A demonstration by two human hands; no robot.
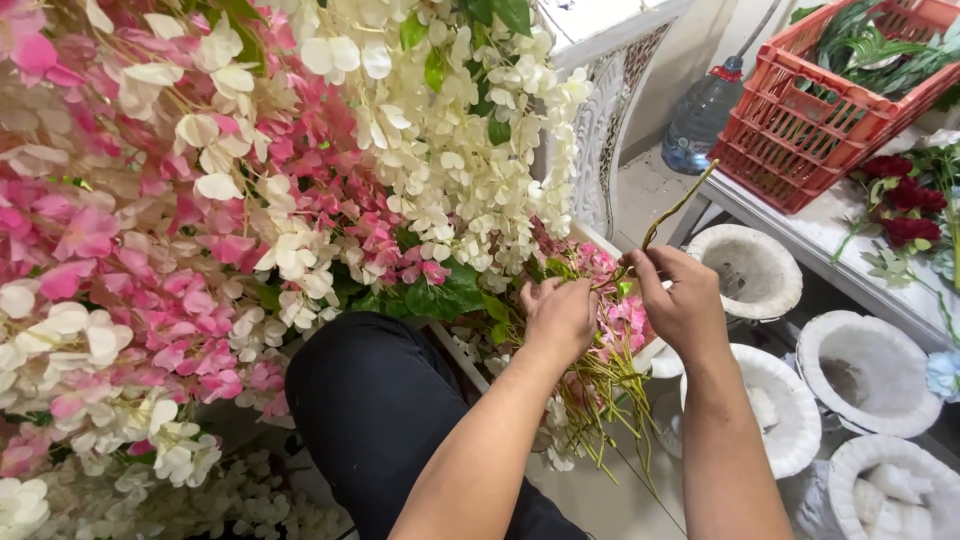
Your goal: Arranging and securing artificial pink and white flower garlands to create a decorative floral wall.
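hands (625,305), green stem (678,208) angled up-right

White table (800,215) carries an orange crate (810,130) — red roses (905,210) beside it.

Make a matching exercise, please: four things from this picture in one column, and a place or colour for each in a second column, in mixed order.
Column 1
1. stem
2. crate
3. water bottle
4. white pots

Column 2
a. on the floor, by the wall, left of the table
b. pinched in the right hand, close to the left hand
c. orange, on the table, filled with green leaves
d. in a group on the floor, below the table edge

Pairs: 1-b, 2-c, 3-a, 4-d
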